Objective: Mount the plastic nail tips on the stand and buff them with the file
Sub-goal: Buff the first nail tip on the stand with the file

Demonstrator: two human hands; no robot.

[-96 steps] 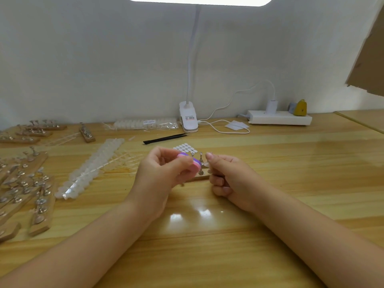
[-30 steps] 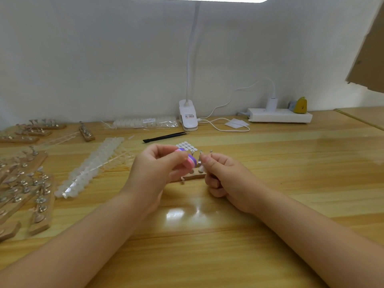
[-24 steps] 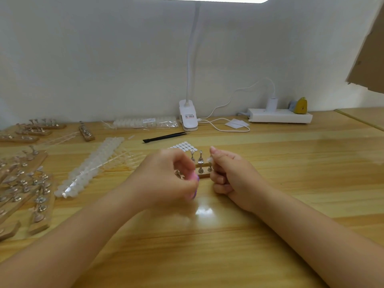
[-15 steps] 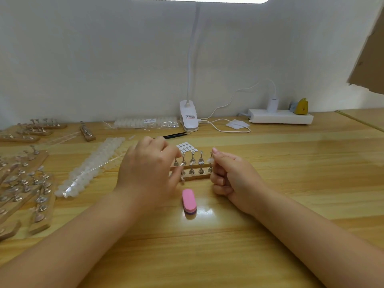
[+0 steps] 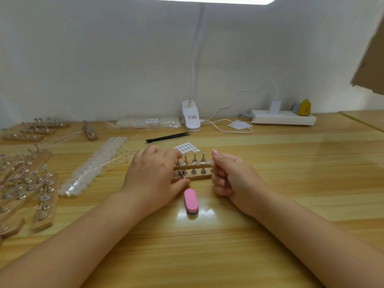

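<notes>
The surface is pale varnished wood, glossy enough to mirror the lamp beside the file, whose pink face looks matt. Behind the file, the stand is bare wood carrying shiny metal pegs.
</notes>
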